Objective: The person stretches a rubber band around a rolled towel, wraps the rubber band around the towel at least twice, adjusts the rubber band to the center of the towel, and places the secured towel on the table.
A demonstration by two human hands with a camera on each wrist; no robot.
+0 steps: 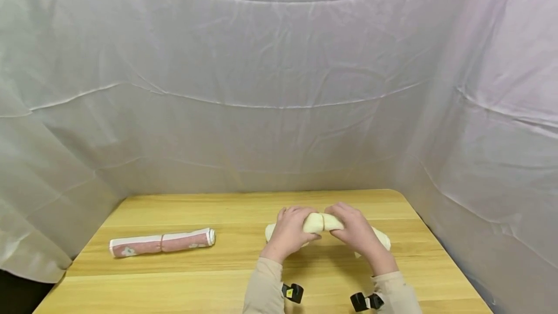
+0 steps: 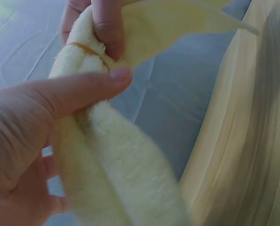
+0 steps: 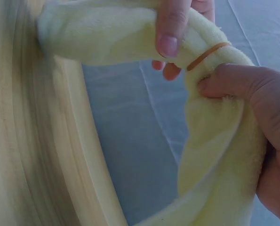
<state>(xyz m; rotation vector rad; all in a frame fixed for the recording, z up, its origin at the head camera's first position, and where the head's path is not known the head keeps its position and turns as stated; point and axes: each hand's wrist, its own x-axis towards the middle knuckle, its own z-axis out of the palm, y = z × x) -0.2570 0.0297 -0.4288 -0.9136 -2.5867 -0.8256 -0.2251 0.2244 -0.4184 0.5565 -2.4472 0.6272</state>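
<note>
Both hands grip one rolled cream towel near the front of the wooden table, holding it a little above the surface so that its middle arches up between them. Largest in view, a wrinkled white cloth backdrop hangs behind and to both sides of the table. On the table's left part, well apart from the hands, lies a rolled pink towel with a band around its middle. The left hand has its fingers curled round the left half of the cream roll, the thumb lying along the top toward the centre. The right hand wraps the right half, its thumb and fingers closed on the fabric just beside the middle. Beige sleeves cover both forearms. Smallest, a thin tan rubber band circles the cream towel at its centre, sitting between the two thumbs and nearly touching them.
</note>
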